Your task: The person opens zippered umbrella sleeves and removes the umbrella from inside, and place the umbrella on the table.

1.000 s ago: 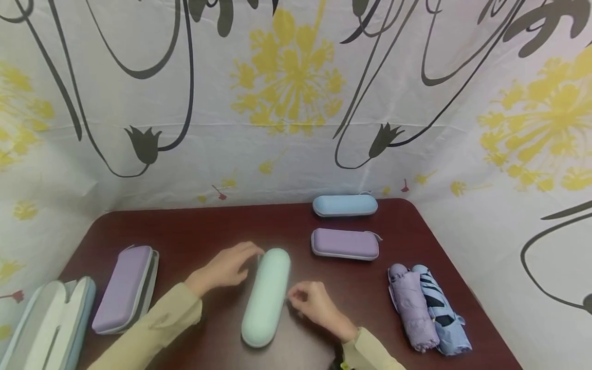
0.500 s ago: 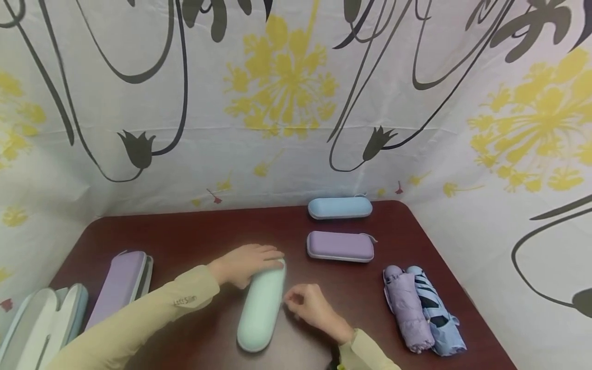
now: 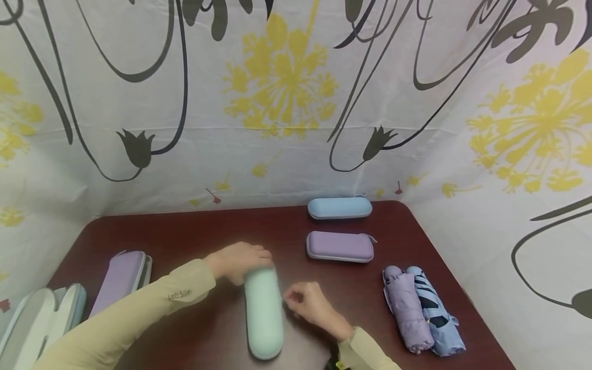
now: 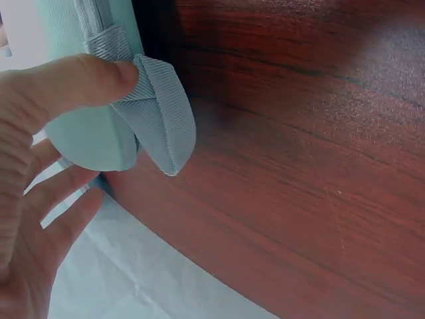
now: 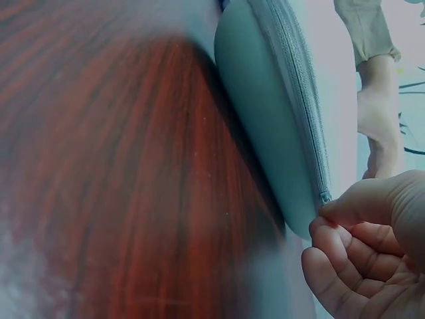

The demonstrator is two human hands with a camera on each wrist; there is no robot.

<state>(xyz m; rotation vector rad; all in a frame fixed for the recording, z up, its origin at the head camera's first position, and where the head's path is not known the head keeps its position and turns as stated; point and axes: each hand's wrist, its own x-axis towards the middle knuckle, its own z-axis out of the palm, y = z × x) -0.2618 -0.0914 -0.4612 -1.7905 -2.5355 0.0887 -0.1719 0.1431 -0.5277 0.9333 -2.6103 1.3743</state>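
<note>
A long mint green zip case [image 3: 264,318] with rounded ends lies on the dark red table in front of me. My left hand [image 3: 240,261] grips its far end; the left wrist view shows the thumb on the case's grey fabric loop [image 4: 169,113] and the other fingers beneath the end. On the case's right side is my right hand [image 3: 314,307]. In the right wrist view, thumb and curled fingers pinch the end of the zipper [image 5: 309,119] at its slider; the pull tab itself is hidden by the fingertips.
At the back right lie a light blue zip case [image 3: 339,208] and a purple one [image 3: 340,246]. Two folded umbrellas, purple [image 3: 409,313] and blue [image 3: 439,316], lie at right. On the left are a partly open purple case [image 3: 117,282] and an open blue-and-white case [image 3: 43,318].
My left hand has moved from beside the mint case onto its far end and grips it. The case has turned, its near end swinging right. My right hand has stayed about where it was.
</note>
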